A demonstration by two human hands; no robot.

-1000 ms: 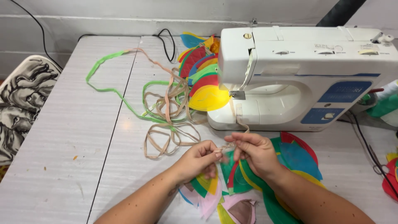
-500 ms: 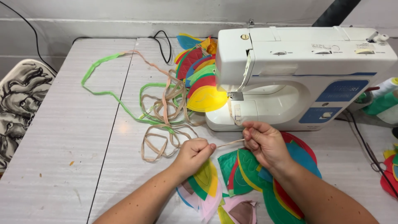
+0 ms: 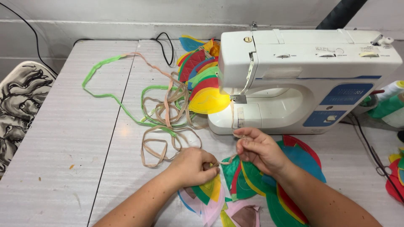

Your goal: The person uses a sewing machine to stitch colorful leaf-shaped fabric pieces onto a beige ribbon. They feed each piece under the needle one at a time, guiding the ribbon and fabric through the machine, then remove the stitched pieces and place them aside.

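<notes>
My left hand (image 3: 192, 166) is closed over a beige fabric strip (image 3: 162, 145) and presses on colourful fabric pieces (image 3: 210, 193) at the table's front. My right hand (image 3: 259, 149) pinches the same strip a little to the right, just in front of the white sewing machine (image 3: 303, 75). The strip runs up from my right fingers to the needle area (image 3: 238, 99). A short stretch of strip hangs between my two hands. More round fabric pieces in green, blue and red (image 3: 294, 168) lie under my right wrist.
Loops of beige and green strip (image 3: 126, 105) spread over the grey table (image 3: 54, 138) to the left. A pile of coloured fabric discs (image 3: 202, 80) lies left of the machine. A black cable (image 3: 166, 46) runs at the back. A patterned cushion (image 3: 17, 109) sits at far left.
Both hands have shifted slightly forward and apart along the strip. My right hand has moved closer to the machine's base, and the left has settled on the fabric pieces.
</notes>
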